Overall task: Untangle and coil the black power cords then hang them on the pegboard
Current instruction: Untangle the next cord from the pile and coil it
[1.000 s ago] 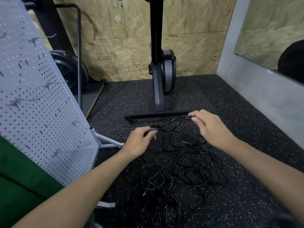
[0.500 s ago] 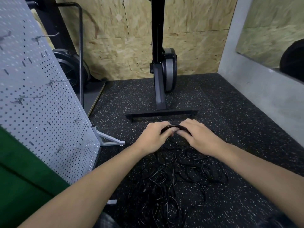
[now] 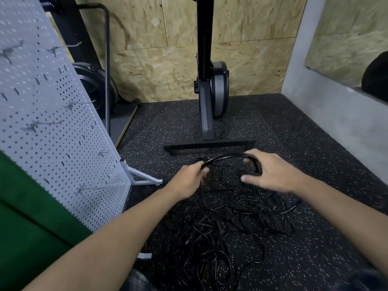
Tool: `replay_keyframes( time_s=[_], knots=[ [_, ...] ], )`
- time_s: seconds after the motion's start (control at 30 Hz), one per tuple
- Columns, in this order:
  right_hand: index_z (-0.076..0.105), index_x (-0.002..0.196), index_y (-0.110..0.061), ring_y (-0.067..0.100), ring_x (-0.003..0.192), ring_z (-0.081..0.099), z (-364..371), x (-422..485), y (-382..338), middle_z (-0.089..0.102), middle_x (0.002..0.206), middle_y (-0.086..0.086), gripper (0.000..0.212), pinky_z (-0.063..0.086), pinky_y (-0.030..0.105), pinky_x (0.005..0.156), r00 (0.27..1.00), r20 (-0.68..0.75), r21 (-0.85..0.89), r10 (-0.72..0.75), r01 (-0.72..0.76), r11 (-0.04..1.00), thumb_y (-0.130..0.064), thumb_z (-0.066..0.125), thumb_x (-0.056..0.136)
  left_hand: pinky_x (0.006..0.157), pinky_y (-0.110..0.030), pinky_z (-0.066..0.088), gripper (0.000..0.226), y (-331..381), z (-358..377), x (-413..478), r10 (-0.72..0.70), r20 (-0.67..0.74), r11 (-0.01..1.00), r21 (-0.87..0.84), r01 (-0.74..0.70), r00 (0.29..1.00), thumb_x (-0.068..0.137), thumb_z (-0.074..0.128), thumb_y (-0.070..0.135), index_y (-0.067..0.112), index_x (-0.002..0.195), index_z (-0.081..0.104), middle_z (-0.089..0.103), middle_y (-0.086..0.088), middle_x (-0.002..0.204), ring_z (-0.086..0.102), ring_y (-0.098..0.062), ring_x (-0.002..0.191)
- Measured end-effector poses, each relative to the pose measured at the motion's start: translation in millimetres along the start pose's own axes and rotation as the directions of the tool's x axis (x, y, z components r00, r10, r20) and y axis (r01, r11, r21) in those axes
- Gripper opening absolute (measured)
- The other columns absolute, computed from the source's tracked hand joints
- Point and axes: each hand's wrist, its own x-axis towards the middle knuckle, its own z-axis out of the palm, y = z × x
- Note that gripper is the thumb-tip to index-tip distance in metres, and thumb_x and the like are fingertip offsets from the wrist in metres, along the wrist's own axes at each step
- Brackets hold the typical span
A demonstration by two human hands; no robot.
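Gripping a loop of cord (image 3: pixel 228 156), both of them: left hand (image 3: pixel 189 177) pinches one end, right hand (image 3: pixel 270 175) curls over the other, just above the tangle (image 3: pixel 231 217) on the floor (image 3: pixel 315 164). Yank it up and trailing strands may cinch into knots. Nearby on the left stands the pegboard (image 3: pixel 52 122).

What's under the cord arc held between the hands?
Speckled rubber floor and the far edge of the tangled cord pile. The left hand and right hand hide the ends of the cord arc and anything beneath them.
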Motion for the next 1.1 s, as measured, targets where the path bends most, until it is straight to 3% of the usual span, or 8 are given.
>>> replay_keyframes(
  time_s=[0.1, 0.23, 0.33, 0.57, 0.7, 0.8, 0.93, 1.1],
  knots=[
    [0.038, 0.157, -0.037, 0.003, 0.134, 0.046, 7, 1, -16, 0.051, 0.148, -0.02, 0.079, 0.039, 0.033, 0.115, 0.996, 0.011, -0.059, -0.092, 0.093, 0.994, -0.051, 0.076, 0.089, 0.063, -0.04, 0.045, 0.024, 26, 2, 2, 0.157, 0.029, 0.972, 0.171, -0.16, 0.987, 0.112, 0.044, 0.032, 0.011, 0.104, 0.054, 0.068, -0.013, 0.089, 0.062, -0.03, 0.076],
    [0.065, 0.09, -0.029, 0.001, 0.069, 0.061, 12, 5, -23, 0.068, 0.079, -0.01, 0.018, 0.045, 0.022, 0.067, 0.984, 0.059, 0.018, -0.165, 0.165, 0.986, -0.028, 0.057, 0.106, 0.067, -0.042, 0.049, 0.024, 45, 4, 4, 0.285, 0.002, 0.918, 0.287, -0.274, 0.958, 0.108, 0.053, 0.034, 0.012, 0.106, 0.061, 0.07, -0.011, 0.09, 0.063, -0.032, 0.079],
    [0.06, 0.086, -0.026, 0.021, 0.069, 0.062, 5, 1, -20, 0.065, 0.074, 0.001, 0.026, 0.049, 0.035, 0.065, 0.986, -0.051, 0.103, -0.16, 0.165, 0.981, -0.024, 0.049, 0.109, 0.06, -0.028, 0.045, 0.019, 26, 3, 5, 0.118, 0.073, 0.986, 0.113, -0.126, 0.99, 0.103, 0.063, 0.036, 0.02, 0.093, 0.066, 0.071, 0.0, 0.083, 0.064, -0.019, 0.071],
    [0.067, 0.094, -0.024, -0.004, 0.063, 0.059, -18, -2, 7, 0.072, 0.087, 0.0, 0.022, 0.041, 0.012, 0.061, 0.993, -0.107, 0.084, -0.044, 0.053, 0.995, -0.022, 0.051, 0.109, 0.055, -0.023, 0.038, 0.034, -28, -3, -2, -0.155, 0.233, 0.987, 0.083, 0.139, 0.96, 0.106, 0.057, 0.044, 0.019, 0.091, 0.074, 0.061, 0.006, 0.072, 0.052, -0.007, 0.058],
    [0.035, 0.161, -0.025, 0.016, 0.137, 0.049, -13, -2, 11, 0.046, 0.158, 0.001, 0.078, 0.041, 0.035, 0.113, 0.996, 0.07, -0.213, 0.06, -0.044, 0.976, -0.045, 0.072, 0.095, 0.055, -0.021, 0.038, 0.035, -6, -3, -1, 0.027, 0.032, 1.0, 0.014, -0.027, 0.999, 0.11, 0.053, 0.034, 0.008, 0.088, 0.065, 0.07, 0.002, 0.073, 0.054, -0.006, 0.056],
    [0.03, 0.162, -0.034, 0.015, 0.148, 0.036, 3, 0, -7, 0.039, 0.161, -0.01, 0.09, 0.033, 0.04, 0.122, 0.992, 0.108, -0.139, -0.069, 0.084, 0.987, -0.056, 0.076, 0.088, 0.067, -0.027, 0.045, 0.027, 25, 8, 2, 0.256, 0.0, 0.963, 0.081, -0.255, 0.967, 0.108, 0.056, 0.032, 0.011, 0.094, 0.064, 0.072, -0.004, 0.082, 0.062, -0.016, 0.074],
    [0.067, 0.1, -0.027, -0.001, 0.077, 0.06, 12, 5, -11, 0.073, 0.091, -0.012, 0.014, 0.044, 0.02, 0.068, 0.988, 0.094, 0.034, -0.126, 0.124, 0.992, -0.039, 0.06, 0.104, 0.062, -0.027, 0.04, 0.023, 47, 14, 8, 0.353, -0.072, 0.935, 0.072, -0.348, 0.933, 0.107, 0.059, 0.029, 0.01, 0.094, 0.065, 0.063, 0.002, 0.073, 0.053, -0.015, 0.066],
    [0.064, 0.089, -0.023, 0.005, 0.063, 0.059, 7, 2, -7, 0.074, 0.083, -0.011, 0.028, 0.048, 0.028, 0.064, 0.995, 0.032, 0.093, -0.099, 0.096, 0.991, -0.029, 0.047, 0.11, 0.063, -0.019, 0.046, 0.021, 26, 7, 10, 0.132, 0.103, 0.99, -0.062, -0.126, 0.986, 0.103, 0.065, 0.036, 0.017, 0.105, 0.073, 0.07, 0.01, 0.083, 0.061, 0.002, 0.067]
  ],
)
